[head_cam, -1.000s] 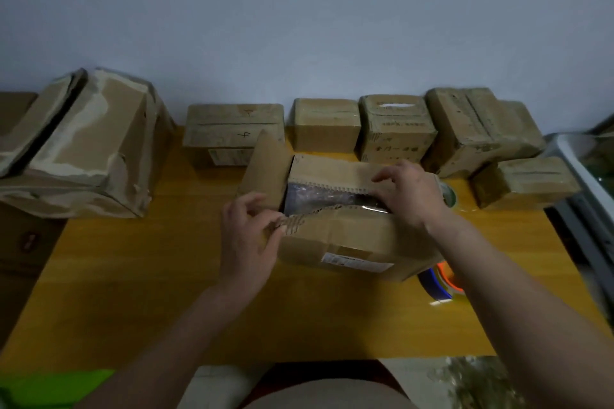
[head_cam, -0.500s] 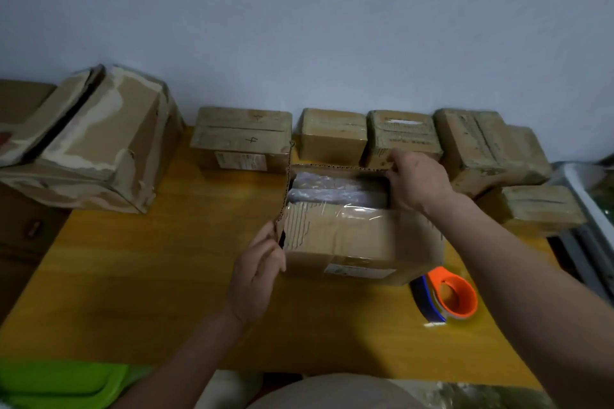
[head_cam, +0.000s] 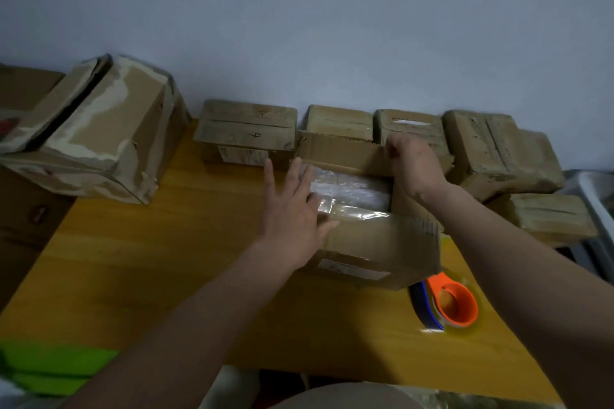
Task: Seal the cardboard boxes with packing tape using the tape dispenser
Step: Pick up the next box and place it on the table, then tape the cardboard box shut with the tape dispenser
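Cardboard boxes [head_cam: 375, 242]: eight; tape dispenser [head_cam: 445, 304]: one; hands [head_cam: 292, 209]: two

open brown cardboard box [head_cam: 375, 242] mid-table, flaps up; orange-blue tape dispenser [head_cam: 445, 305] just beside its right corner.

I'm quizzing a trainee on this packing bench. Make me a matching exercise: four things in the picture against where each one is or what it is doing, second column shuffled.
Things
1. left hand
2. right hand
3. tape dispenser
4. box marked 4

States
a. lies on the table, right of the open box
b. stands closed against the wall
c. fingers spread flat, at the open box's left side
d. grips the open box's far flap

Pairs: 1-c, 2-d, 3-a, 4-b
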Demonstrator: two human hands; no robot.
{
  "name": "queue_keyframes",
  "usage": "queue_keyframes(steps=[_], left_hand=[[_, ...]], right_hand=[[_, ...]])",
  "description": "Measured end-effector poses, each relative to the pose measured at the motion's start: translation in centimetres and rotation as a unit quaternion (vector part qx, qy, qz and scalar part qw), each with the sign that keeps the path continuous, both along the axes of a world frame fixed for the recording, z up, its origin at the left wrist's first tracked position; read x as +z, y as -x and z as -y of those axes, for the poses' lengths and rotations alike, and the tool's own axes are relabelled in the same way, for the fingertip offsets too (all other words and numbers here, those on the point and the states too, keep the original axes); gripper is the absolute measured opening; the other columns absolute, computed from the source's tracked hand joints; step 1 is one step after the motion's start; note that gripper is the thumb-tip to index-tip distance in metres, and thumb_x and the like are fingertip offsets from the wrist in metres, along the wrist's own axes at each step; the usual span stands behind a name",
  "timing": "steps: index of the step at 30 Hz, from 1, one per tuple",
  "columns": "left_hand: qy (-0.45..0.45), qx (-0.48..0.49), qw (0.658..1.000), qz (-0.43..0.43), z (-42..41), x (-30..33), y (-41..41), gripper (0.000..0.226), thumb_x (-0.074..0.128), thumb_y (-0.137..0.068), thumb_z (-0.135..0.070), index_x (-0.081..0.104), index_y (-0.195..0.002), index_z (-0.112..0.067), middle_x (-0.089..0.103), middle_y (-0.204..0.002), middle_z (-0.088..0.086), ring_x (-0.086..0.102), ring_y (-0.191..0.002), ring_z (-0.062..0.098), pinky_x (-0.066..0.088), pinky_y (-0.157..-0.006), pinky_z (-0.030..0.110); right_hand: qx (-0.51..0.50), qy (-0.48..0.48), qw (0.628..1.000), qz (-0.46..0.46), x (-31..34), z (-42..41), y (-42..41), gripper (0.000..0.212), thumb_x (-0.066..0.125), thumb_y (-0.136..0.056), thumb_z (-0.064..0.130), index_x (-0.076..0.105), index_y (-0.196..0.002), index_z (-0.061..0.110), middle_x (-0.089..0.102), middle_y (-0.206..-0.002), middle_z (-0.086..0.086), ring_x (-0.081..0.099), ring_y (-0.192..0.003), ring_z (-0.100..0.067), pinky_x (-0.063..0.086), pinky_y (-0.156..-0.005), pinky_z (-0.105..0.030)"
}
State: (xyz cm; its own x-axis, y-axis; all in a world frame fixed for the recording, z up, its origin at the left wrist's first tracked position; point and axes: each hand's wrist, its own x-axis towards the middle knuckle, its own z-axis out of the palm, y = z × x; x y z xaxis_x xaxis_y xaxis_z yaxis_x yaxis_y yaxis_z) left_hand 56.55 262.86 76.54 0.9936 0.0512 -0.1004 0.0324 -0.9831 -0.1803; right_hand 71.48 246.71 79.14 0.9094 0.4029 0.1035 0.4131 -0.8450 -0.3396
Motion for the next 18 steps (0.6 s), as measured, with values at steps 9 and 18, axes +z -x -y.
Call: queue_keyframes(steps=[9, 18], left_hand=[[-0.091, 0.024, 0.992, -0.084, 1.0, 0.5, -3.5, 0.076, 0.009, -0.094, -0.067, 0.038, -0.147, -0.019, -0.002, -0.162, 0.013, -0.021, -0.143, 0.042, -0.012, -0.102, 0.077], [0.288, 0.023, 0.948, 0.134, -0.7, 0.2, 3.3, 0.035, 0.045, -0.086, -0.064, 0.052, -0.073, -0.031, 0.0, -0.163, 0.003, -0.011, -0.148, 0.025, 0.002, -0.115, 0.042]], right_hand=[[0.049, 0.046, 0.997, 0.041, -1.1, 1.2, -1.2, 0.034, 0.048, -0.086, -0.006, 0.068, -0.107, 0.011, 0.063, -0.112, -0.012, 0.048, -0.11, -0.032, 0.033, -0.095, -0.036], [-0.033, 0.109, 0.993, -0.01, -1.2, 1.6, -0.7, 0.03, 0.041, -0.098, 0.023, 0.063, -0.118, 0.028, 0.048, -0.136, -0.004, 0.03, -0.133, -0.034, 0.001, -0.111, -0.064]])
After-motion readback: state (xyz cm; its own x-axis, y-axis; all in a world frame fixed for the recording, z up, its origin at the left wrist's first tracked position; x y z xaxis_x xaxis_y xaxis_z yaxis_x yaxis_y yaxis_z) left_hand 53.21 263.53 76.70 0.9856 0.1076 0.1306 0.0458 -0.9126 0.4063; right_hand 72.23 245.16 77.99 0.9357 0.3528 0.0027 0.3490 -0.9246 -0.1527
